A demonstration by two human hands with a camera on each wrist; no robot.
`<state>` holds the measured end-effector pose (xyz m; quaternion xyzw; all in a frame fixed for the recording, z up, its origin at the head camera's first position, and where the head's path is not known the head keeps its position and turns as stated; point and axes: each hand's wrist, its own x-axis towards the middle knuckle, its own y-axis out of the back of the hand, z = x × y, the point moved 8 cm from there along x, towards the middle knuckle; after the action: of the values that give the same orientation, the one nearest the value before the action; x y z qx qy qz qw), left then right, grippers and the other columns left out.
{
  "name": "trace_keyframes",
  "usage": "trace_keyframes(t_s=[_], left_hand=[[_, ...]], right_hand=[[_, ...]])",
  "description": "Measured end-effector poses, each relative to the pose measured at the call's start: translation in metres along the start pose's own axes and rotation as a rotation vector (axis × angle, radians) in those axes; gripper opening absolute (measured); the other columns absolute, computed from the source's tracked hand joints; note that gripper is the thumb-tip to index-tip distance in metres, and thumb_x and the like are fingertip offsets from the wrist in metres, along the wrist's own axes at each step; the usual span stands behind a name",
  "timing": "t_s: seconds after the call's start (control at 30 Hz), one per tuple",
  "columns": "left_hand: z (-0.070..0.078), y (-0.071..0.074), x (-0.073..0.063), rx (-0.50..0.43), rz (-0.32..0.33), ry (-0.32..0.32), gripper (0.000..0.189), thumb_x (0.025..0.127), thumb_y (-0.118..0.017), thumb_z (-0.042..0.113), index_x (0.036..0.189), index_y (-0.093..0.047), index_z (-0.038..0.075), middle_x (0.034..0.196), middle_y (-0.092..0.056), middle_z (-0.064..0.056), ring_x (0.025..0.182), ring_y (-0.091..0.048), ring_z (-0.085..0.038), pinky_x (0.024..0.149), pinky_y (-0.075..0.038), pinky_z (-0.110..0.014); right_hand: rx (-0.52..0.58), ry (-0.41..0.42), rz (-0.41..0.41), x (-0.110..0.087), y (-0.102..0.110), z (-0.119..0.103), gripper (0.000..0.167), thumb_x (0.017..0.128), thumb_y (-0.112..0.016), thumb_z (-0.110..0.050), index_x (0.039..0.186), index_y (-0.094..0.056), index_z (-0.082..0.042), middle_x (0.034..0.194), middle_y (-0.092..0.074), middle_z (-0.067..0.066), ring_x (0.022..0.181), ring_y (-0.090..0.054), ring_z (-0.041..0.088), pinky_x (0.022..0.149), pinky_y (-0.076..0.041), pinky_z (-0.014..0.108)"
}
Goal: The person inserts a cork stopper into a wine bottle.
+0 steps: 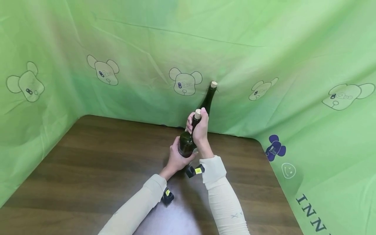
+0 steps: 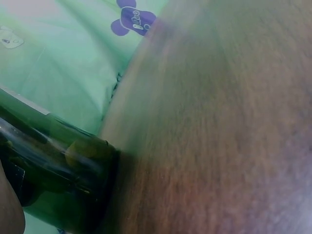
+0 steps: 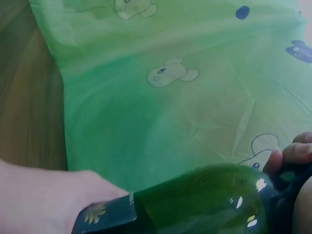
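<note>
Both hands are on a dark green glass bottle [image 1: 185, 144] with a cork [image 1: 197, 114] in its mouth. My left hand [image 1: 178, 159] grips the wide body low down, while my right hand [image 1: 201, 128] has its fingers and thumb round the neck. A dark label with a gold leaf mark [image 3: 95, 213] shows on the body in the right wrist view. In the left wrist view the bottle's base [image 2: 105, 185] is right at the wooden tabletop. Behind the right hand rises a second corked green bottle [image 1: 209, 97]; its lower part is hidden.
The brown wooden table [image 1: 117, 163] ends at a green cloth [image 1: 141, 65] printed with bear heads, which hangs at the back and both sides. The second bottle stands close to the back cloth. A dark camera strap [image 1: 191, 171] sits at the right wrist.
</note>
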<state>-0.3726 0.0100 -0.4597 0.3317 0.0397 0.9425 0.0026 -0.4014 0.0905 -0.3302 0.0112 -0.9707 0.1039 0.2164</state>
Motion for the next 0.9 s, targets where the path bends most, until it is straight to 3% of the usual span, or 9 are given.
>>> trace_keyframes(t_s=[0.1,0.27,0.4,0.5,0.6,0.7,0.8,0.9], left_hand=[[-0.022,-0.003,-0.005,-0.024,-0.012,0.055,0.073,0.067,-0.09,0.01,0.129,-0.053,-0.001,0.112,-0.071,-0.018,0.097,-0.067,-0.028,0.088,-0.054,-0.036],[-0.031,-0.006,-0.007,-0.069,-0.087,0.151,0.077,0.072,-0.091,0.014,0.135,-0.048,0.009,0.12,-0.067,-0.011,0.103,-0.064,-0.023,0.092,-0.051,-0.038],[-0.033,-0.012,-0.005,-0.017,-0.25,0.243,0.076,0.08,-0.088,0.032,0.14,-0.043,0.017,0.121,-0.066,-0.005,0.106,-0.065,-0.019,0.094,-0.051,-0.04],[-0.034,-0.012,-0.004,0.13,-0.424,0.296,0.077,0.084,-0.079,0.053,0.143,-0.042,0.02,0.12,-0.066,-0.002,0.108,-0.065,-0.017,0.095,-0.052,-0.041],[-0.035,-0.008,-0.007,0.289,-0.601,0.286,0.078,0.088,-0.07,0.061,0.146,-0.043,0.017,0.126,-0.066,-0.005,0.115,-0.064,-0.019,0.098,-0.051,-0.043],[-0.037,0.002,-0.015,0.409,-0.724,0.257,0.073,0.094,-0.066,0.053,0.151,-0.042,0.014,0.139,-0.061,-0.009,0.127,-0.059,-0.024,0.104,-0.048,-0.045],[-0.038,0.016,-0.022,0.473,-0.766,0.227,0.064,0.097,-0.067,0.041,0.149,-0.047,0.01,0.143,-0.059,-0.013,0.13,-0.057,-0.028,0.107,-0.046,-0.047],[-0.038,0.031,-0.026,0.495,-0.761,0.22,0.054,0.098,-0.068,0.033,0.143,-0.053,0.008,0.136,-0.063,-0.013,0.126,-0.06,-0.027,0.106,-0.047,-0.046]], right_hand=[[-0.038,0.062,-0.008,-0.004,0.001,-0.001,0.057,0.099,-0.025,-0.05,0.062,-0.043,-0.011,0.046,-0.039,-0.007,0.037,-0.035,0.009,0.038,-0.036,0.028],[-0.218,0.192,-0.001,-0.011,0.007,-0.006,0.035,0.098,-0.05,-0.029,0.074,-0.051,-0.004,0.053,-0.048,-0.002,0.043,-0.047,0.013,0.045,-0.044,0.027],[-0.409,0.185,0.064,-0.015,0.019,-0.005,0.018,0.092,-0.069,-0.009,0.081,-0.055,-0.003,0.064,-0.052,-0.004,0.057,-0.051,0.01,0.059,-0.046,0.024],[-0.537,0.181,0.144,-0.019,0.029,-0.013,0.015,0.09,-0.068,0.001,0.081,-0.056,0.002,0.069,-0.051,-0.002,0.064,-0.049,0.008,0.066,-0.042,0.022],[-0.596,0.194,0.228,-0.026,0.038,-0.03,0.01,0.088,-0.063,0.008,0.081,-0.056,0.008,0.07,-0.051,0.002,0.064,-0.048,0.008,0.067,-0.042,0.021],[-0.619,0.194,0.295,-0.026,0.057,-0.036,0.008,0.086,-0.061,0.009,0.081,-0.055,0.007,0.071,-0.052,0.003,0.064,-0.048,0.009,0.067,-0.042,0.022],[-0.631,0.191,0.345,-0.016,0.087,-0.025,0.01,0.087,-0.06,0.006,0.079,-0.055,0.002,0.069,-0.051,0.0,0.062,-0.047,0.009,0.065,-0.042,0.024],[-0.644,0.195,0.373,0.0,0.113,-0.014,0.014,0.089,-0.06,0.001,0.078,-0.054,-0.003,0.066,-0.047,-0.004,0.059,-0.043,0.01,0.063,-0.038,0.026]])
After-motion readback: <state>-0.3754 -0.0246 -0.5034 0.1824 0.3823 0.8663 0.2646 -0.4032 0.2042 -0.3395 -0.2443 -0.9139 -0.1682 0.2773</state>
